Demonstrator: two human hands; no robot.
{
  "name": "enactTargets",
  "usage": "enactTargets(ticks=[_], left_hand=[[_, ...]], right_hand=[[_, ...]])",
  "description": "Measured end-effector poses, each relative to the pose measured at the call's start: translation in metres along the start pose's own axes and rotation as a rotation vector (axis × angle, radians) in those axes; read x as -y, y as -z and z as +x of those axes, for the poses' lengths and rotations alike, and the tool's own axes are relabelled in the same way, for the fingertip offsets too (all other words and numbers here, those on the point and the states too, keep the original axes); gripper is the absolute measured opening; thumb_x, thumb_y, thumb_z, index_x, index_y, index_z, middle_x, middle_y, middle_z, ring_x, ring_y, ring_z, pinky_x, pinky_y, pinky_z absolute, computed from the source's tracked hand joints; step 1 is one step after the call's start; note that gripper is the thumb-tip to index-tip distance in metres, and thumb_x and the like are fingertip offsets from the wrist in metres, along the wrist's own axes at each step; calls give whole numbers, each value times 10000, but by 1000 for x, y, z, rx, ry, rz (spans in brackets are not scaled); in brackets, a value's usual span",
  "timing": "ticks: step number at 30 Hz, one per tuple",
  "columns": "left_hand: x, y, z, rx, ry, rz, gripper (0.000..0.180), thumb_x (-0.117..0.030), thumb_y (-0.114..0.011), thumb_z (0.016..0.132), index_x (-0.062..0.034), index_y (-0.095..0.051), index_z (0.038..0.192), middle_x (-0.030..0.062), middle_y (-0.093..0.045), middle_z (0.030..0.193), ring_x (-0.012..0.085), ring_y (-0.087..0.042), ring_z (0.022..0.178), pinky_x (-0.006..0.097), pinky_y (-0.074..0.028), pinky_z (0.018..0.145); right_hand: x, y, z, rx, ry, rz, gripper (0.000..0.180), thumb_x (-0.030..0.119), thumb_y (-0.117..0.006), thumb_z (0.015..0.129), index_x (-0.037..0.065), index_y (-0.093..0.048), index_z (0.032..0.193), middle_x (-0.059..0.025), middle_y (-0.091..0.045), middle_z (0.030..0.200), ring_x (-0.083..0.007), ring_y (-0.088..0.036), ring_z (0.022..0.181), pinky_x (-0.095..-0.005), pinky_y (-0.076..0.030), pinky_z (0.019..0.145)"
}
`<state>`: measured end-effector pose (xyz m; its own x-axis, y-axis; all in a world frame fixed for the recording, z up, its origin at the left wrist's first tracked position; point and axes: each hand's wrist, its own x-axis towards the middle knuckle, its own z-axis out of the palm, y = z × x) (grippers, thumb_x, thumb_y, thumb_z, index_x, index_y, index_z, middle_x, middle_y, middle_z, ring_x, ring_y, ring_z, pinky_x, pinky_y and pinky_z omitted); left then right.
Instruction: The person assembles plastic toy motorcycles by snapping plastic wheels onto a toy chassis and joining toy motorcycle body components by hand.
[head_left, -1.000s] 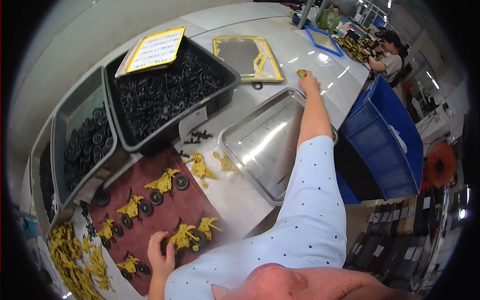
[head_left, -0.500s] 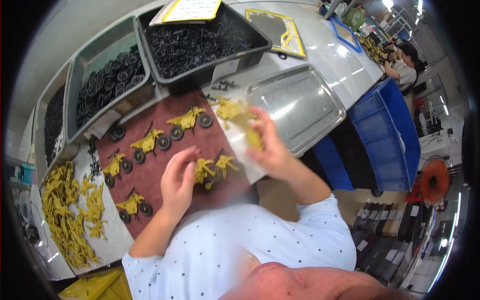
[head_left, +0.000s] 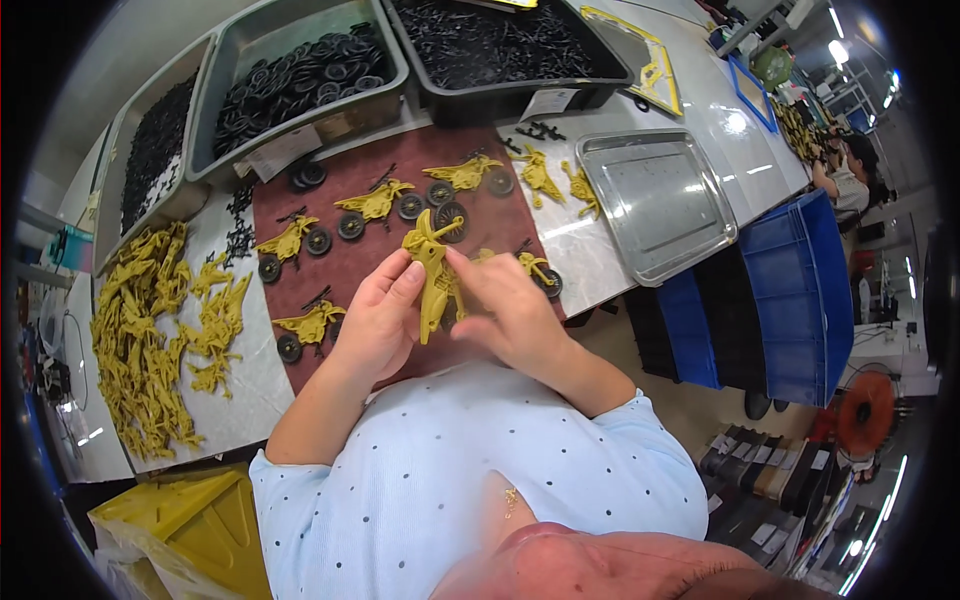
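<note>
The left hand (head_left: 388, 312) now grasps the yellow motorbike body (head_left: 432, 275), supporting it above the red cloth's near edge; the right hand (head_left: 520, 318) touches, grip unclear.

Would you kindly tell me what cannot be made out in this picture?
In the head view:
Toy motorbike behind the right hand: partly covered by it.
Large black bin: far side cut off by the top edge.
Distant co-worker: hand action too small to tell.

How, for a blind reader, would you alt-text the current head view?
Left hand holding a yellow motorcycle-shaped piece, right hand at its side, above a maroon cloth with similar pieces; bins of black parts stand beyond.
</note>
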<state>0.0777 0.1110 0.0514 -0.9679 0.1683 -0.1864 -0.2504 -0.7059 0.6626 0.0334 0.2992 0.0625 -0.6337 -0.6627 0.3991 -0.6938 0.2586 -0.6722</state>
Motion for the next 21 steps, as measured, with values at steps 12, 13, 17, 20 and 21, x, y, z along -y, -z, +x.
enactTargets(ticks=[12, 13, 17, 20, 21], left_hand=[[-34, 42, 6, -228, -194, 1219, 402, -115, -596, 902, -4, -463, 1264, 182, -644, 1042, 272, -654, 902, 335, -503, 761], [-34, 47, 9, -222, -138, 1320, 389, -115, -626, 874, -13, -499, 1227, 183, -643, 1014, 302, -643, 889, 346, -495, 760], [-24, 60, 20, -142, -296, 1514, 295, -130, -676, 822, -37, -615, 1095, 137, -635, 942, 331, -608, 878, 378, -467, 766], [-21, 63, 23, -195, -419, 1754, 320, -188, -727, 770, -49, -653, 1048, 96, -613, 910, 269, -581, 905, 386, -425, 792], [-21, 63, 23, -207, -409, 1753, 320, -188, -727, 770, -49, -653, 1048, 96, -613, 910, 269, -581, 905, 386, -425, 792]], right_hand=[[-126, 71, 72, -331, -303, -229, 193, 67, -585, 879, 46, -682, 1045, -102, -683, 977, -192, -650, 867, -280, -499, 743], [-139, 75, 80, -337, -307, -242, 193, 67, -585, 879, 46, -682, 1045, -102, -683, 977, -192, -650, 867, -280, -499, 743], [-175, 70, 102, -76, -377, -361, 207, 98, -609, 831, 41, -683, 1016, -175, -669, 984, -335, -631, 939, -385, -495, 826], [-193, 52, 114, 26, -407, -437, 200, 135, -636, 813, 29, -688, 973, -191, -665, 974, -365, -620, 937, -422, -488, 829], [-193, 47, 120, 58, -432, -522, 191, 146, -644, 806, 24, -686, 947, -192, -664, 962, -368, -621, 925, -427, -492, 816]])
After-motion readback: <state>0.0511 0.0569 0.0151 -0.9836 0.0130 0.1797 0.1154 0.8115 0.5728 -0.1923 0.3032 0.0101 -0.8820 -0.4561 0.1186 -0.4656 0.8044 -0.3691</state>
